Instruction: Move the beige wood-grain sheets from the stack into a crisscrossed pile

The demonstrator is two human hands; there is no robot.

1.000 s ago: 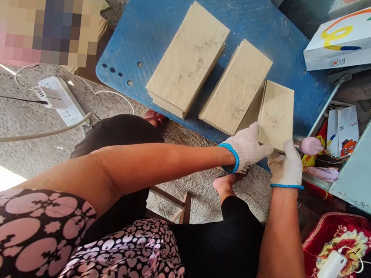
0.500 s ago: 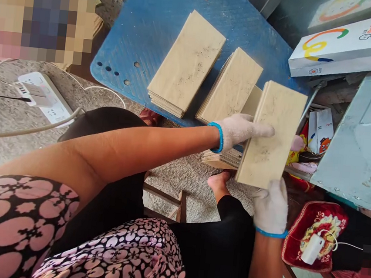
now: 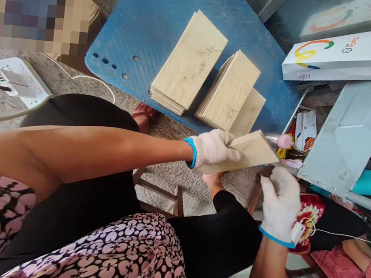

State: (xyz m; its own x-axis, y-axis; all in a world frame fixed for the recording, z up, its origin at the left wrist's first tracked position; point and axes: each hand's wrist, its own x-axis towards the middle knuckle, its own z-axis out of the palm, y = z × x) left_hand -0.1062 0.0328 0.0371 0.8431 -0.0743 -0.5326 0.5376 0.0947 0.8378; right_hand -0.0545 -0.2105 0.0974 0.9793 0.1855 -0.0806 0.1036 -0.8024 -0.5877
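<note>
My left hand (image 3: 212, 148), in a white knit glove with a blue cuff, grips a stack of beige rectangular sheets (image 3: 250, 151), held flat over my knee. Just below that stack's right end hovers my gloved right hand (image 3: 279, 202), blurred, fingers apart and holding nothing. On the blue board (image 3: 157, 27) lie a tall beige stack (image 3: 189, 60), a second stack (image 3: 229, 88) and a single sheet (image 3: 249, 112) poking out from under it.
A white printed box (image 3: 340, 58) lies at the upper right, over a grey metal panel (image 3: 343, 136). Small cartons (image 3: 304, 128) and a pink object (image 3: 283, 141) sit beside the board. A power strip (image 3: 14, 81) is on the concrete floor at left. A red cushion (image 3: 309, 212) is at right.
The stack I lifted off the blue board has come down and tilted flat. My left hand now holds it alone; my right hand has let go and dropped lower.
</note>
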